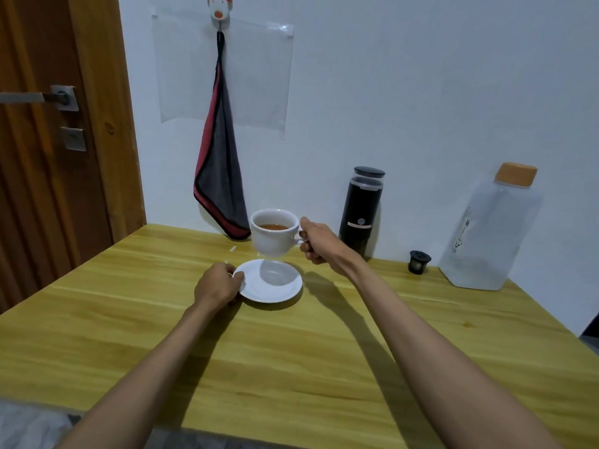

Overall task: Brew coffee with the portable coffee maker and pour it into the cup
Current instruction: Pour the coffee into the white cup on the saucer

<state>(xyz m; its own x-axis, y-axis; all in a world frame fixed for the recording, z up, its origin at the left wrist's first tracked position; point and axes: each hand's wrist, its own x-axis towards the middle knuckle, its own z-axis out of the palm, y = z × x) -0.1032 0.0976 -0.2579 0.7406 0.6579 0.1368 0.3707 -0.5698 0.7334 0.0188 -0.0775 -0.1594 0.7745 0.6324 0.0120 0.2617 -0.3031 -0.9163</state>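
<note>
R hand fingers curled tight round handle of white cup, holding it in the air just above the saucer, not touching it. Cup upright, w/ reddish-brown liquid inside, roughly half full. L hand fingers curled, pinching saucer's left rim; saucer flat on wooden table, cup's shadow falls on its centre. Both forearms bare, stretched fwd over table.

Portable coffee maker, black cylinder w/ lid on, stands upright at back of table by the wall, just behind and right of R hand, apart from cup. Small black filter basket on table right of it. Clear water bottle w/ orange cap further right, upright. Red/grey cloth hangs from wall hook behind cup. Wooden door at left.
</note>
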